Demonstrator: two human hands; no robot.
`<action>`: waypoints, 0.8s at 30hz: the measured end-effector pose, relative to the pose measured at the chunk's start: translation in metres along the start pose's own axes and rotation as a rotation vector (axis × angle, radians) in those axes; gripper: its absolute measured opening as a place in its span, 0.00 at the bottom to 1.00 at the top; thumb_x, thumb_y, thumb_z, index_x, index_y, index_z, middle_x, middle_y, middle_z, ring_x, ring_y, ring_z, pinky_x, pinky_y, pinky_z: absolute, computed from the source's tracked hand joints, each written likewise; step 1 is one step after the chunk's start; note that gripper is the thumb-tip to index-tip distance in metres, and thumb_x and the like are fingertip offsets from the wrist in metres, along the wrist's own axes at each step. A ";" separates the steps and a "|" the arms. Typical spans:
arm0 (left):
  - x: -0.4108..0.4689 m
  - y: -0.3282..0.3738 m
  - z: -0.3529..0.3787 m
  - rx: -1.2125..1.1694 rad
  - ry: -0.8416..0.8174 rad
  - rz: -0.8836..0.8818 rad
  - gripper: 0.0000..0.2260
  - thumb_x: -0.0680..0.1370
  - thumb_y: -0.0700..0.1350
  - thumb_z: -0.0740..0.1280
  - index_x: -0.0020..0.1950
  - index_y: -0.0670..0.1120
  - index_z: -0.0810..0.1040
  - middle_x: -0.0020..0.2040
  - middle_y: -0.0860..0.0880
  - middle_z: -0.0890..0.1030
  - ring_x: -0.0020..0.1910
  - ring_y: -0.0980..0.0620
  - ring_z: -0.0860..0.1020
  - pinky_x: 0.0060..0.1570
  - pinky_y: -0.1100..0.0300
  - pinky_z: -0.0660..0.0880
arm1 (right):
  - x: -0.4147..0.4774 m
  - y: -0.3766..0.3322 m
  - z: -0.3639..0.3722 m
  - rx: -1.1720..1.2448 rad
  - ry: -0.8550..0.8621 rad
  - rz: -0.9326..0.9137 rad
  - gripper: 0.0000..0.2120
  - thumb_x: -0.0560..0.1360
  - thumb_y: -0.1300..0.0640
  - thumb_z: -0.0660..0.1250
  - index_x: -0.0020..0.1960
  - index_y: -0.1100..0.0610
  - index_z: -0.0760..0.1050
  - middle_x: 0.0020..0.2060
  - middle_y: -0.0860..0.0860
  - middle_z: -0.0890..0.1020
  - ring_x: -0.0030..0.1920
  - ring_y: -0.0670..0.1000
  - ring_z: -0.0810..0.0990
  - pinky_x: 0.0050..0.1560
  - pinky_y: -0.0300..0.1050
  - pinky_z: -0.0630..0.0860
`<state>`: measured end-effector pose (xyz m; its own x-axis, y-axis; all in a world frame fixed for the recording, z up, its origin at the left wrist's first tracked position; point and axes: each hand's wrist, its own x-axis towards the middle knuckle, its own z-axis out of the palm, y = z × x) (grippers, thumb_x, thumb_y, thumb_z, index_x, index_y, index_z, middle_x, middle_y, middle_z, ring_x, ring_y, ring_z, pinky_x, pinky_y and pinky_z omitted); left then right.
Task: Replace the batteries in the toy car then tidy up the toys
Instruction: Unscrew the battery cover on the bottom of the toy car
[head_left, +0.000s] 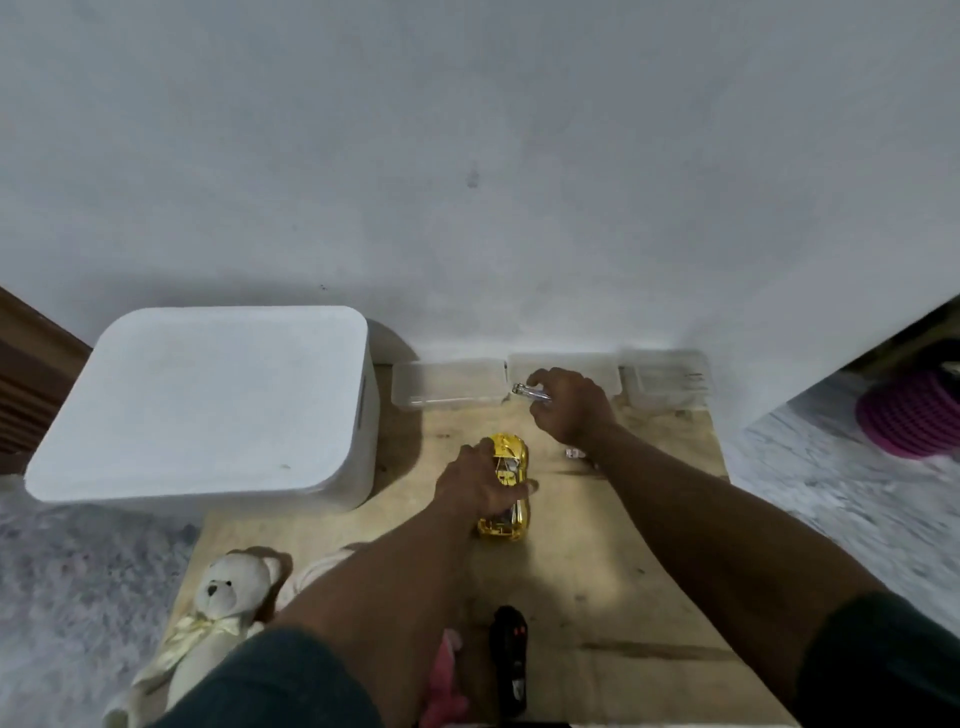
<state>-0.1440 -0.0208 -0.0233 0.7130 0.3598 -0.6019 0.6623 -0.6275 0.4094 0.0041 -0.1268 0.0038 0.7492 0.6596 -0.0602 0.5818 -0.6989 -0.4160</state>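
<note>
A shiny gold toy car lies lengthwise on the wooden board in the middle. My left hand grips its left side. Farther back, my right hand holds a small metallic tool that sticks out to the left, just in front of the clear plastic containers. A small pale object lies on the board beside my right wrist. What it is cannot be told.
A large white lidded box stands at the left. Three clear plastic containers line the wall. A cream teddy bear, a pink toy and a black toy lie near the front edge.
</note>
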 end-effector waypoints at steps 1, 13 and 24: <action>-0.002 0.002 0.007 0.000 -0.027 -0.006 0.50 0.69 0.69 0.72 0.81 0.48 0.54 0.73 0.41 0.67 0.71 0.38 0.71 0.67 0.46 0.72 | -0.005 0.000 -0.001 0.021 0.005 0.009 0.16 0.72 0.54 0.68 0.59 0.50 0.79 0.52 0.52 0.83 0.53 0.59 0.81 0.51 0.49 0.76; -0.020 -0.006 0.018 -0.181 0.105 0.008 0.46 0.70 0.63 0.73 0.81 0.57 0.51 0.68 0.40 0.76 0.66 0.38 0.75 0.63 0.51 0.73 | -0.053 -0.005 0.020 0.247 0.099 -0.019 0.11 0.73 0.54 0.73 0.54 0.56 0.83 0.45 0.54 0.81 0.45 0.55 0.80 0.41 0.42 0.70; -0.109 -0.042 -0.022 -1.370 -0.152 -0.003 0.35 0.70 0.38 0.55 0.76 0.59 0.69 0.59 0.40 0.79 0.56 0.37 0.76 0.43 0.51 0.77 | -0.081 -0.081 -0.029 0.671 0.319 0.013 0.12 0.74 0.53 0.75 0.55 0.56 0.82 0.42 0.49 0.82 0.39 0.53 0.83 0.35 0.53 0.82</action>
<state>-0.2447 -0.0185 0.0402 0.7377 0.2262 -0.6361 0.4225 0.5801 0.6964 -0.0945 -0.1315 0.0681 0.8696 0.4688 0.1549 0.3304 -0.3194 -0.8882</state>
